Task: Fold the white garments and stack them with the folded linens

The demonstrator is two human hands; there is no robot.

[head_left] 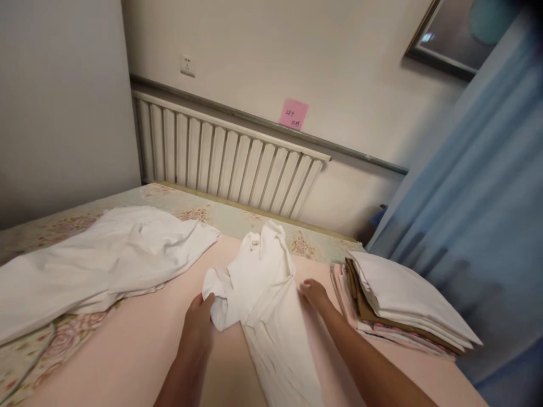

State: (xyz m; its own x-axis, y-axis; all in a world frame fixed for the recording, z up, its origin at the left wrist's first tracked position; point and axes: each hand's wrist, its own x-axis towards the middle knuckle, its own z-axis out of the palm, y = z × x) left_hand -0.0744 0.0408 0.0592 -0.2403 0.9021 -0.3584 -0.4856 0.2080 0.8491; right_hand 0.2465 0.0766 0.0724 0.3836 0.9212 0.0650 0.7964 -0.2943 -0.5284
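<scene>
A white garment [265, 288] with a collar lies long and partly folded on a pink cloth [139, 345] in front of me. At its left side my left hand [199, 316] is closed on the edge of a short white sleeve, which spreads out from the body. My right hand [314, 292] is beside the right edge of the garment, low over the pink cloth. Its fingers are curled in, and whatever they may hold is hidden. Creases run down the lower part of the garment towards me.
Another white cloth [123, 254] lies rumpled on the flowered bed cover [63, 339] at left. A folded stack [411, 294] of white, brown and pink cloth sits at right, beside a blue curtain [475, 226]. Behind the bed is a radiator [229, 158].
</scene>
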